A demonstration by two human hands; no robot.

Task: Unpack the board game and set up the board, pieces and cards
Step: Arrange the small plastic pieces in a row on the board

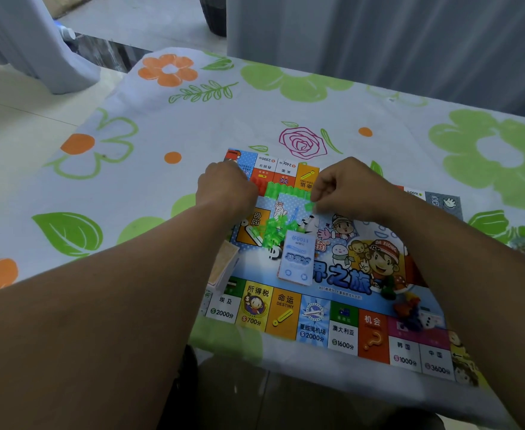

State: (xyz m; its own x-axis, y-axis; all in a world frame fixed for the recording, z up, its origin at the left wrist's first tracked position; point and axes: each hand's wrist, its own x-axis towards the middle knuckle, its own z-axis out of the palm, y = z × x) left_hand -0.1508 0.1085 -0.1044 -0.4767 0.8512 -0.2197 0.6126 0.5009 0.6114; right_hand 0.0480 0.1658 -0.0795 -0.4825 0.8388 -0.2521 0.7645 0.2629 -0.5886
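Floral tablecloth (149,125), printed with green and orange flowers, covers the table, and one game board (314,318) lies flat on it beneath both hands. The left hand (224,187) rests knuckles-up on the board's far left corner with its fingers curled under; whether it grips anything cannot be told. The right hand (351,187) hovers just beside it, thumb and forefinger pinching a single green piece (309,207). Between the two hands stands one row of green pieces (286,191), upright and packed side by side, too blurred to count. Just nearer the person than that row, below the gap between the hands, lies one loose heap of green pieces (273,229). Two card stacks show: a blue-and-white card stack (296,259) touching the heap's near edge, and a tan card stack (224,265) under the left forearm at the board's edge. Under the right forearm sit a small cluster of coloured pawns (405,307) and one white die (429,321).
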